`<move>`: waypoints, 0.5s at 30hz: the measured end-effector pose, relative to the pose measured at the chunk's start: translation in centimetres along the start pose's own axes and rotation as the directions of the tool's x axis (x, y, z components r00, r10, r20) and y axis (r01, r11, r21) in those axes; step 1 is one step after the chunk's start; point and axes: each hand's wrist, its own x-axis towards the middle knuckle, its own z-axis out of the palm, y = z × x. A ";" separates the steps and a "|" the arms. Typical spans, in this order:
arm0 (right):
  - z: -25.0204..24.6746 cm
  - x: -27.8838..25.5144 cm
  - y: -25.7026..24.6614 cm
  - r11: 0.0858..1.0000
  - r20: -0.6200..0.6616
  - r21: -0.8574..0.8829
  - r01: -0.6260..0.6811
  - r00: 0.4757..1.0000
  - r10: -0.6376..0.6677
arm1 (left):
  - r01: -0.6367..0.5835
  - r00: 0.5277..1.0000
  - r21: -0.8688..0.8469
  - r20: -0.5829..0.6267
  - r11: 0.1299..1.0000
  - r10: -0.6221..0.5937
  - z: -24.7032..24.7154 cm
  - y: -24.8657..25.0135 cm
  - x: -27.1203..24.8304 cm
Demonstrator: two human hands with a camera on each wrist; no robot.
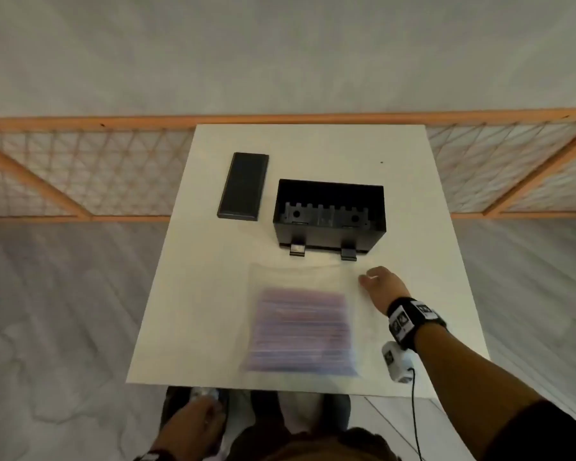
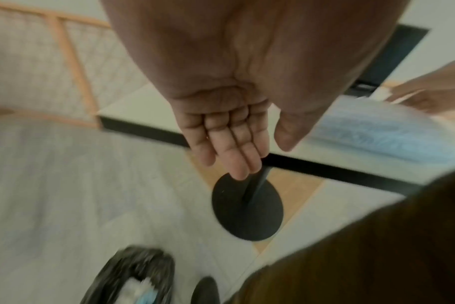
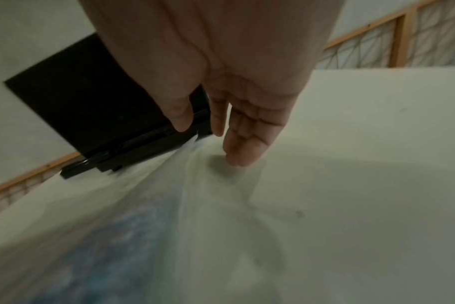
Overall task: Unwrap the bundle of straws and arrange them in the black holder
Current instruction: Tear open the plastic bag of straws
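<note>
A clear plastic bag [image 1: 300,284] of purple-blue straws [image 1: 301,331] lies flat on the near half of the white table [image 1: 313,144]. My right hand [image 1: 374,280] touches the bag's far right corner; in the right wrist view its fingertips [image 3: 237,160] rest on the plastic [image 3: 208,205] with fingers nearly straight and the thumb apart. Just behind the bag stands the open black holder [image 1: 330,214], empty, also seen in the right wrist view [image 3: 86,98]. My left hand [image 1: 193,420] hangs below the table's near edge, fingers straight [image 2: 237,144], holding nothing.
A black lid [image 1: 243,186] lies flat to the left of the holder. A wooden lattice rail [image 1: 80,168] runs behind the table. The table's black pole and round foot [image 2: 247,207] stand on the floor under it. A cable [image 1: 413,410] hangs from my right wrist.
</note>
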 end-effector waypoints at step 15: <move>3.4 4.7 -0.7 0.981 -0.107 0.188 -0.049 0.992 0.070 | -0.418 0.893 -0.052 -0.208 0.907 0.400 -6.3 26.9 16.1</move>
